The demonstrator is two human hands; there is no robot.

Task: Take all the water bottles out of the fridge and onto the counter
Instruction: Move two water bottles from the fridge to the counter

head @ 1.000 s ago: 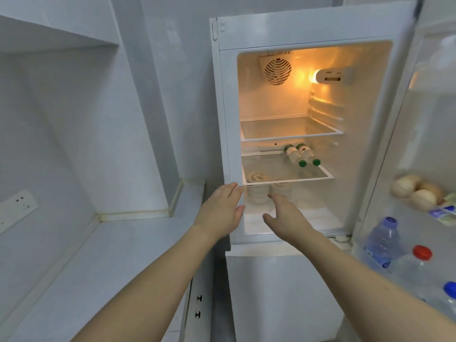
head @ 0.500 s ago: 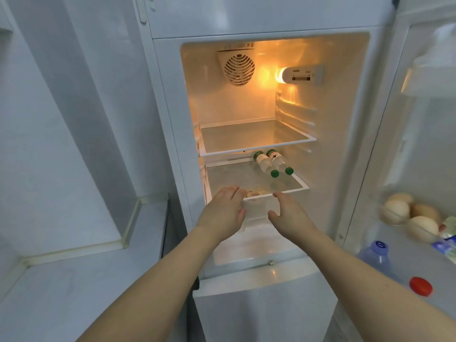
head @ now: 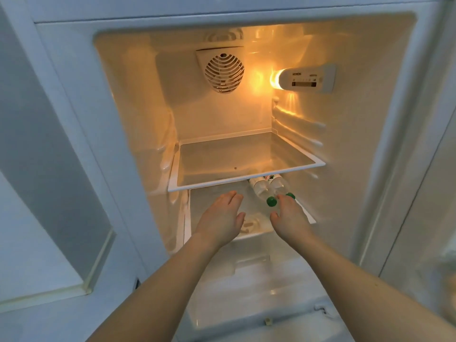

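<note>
Both hands were inside the open fridge [head: 365,119] at the level of the lower shelf [head: 214,193]. The left hand [head: 219,218] was palm down with fingers straight and held together, thumb apart, holding nothing. The right hand [head: 288,218] was likewise palm down with fingers extended; its fingertips [head: 283,199] lay at the caps of the two water bottles [head: 269,187], between the nearer green cap [head: 271,201] and the farther green cap [head: 290,195]. Whether the fingers were touching the bottles could not be determined; nothing was gripped. The bottles lay on their sides, touching each other, just ahead of the right hand and ahead and to the right of the left hand, caps toward the hands, their bases hidden under the upper shelf [head: 246,177]. Above the hands, the fan grille [head: 224,72] and the lit lamp housing [head: 308,77] were in view.
</note>
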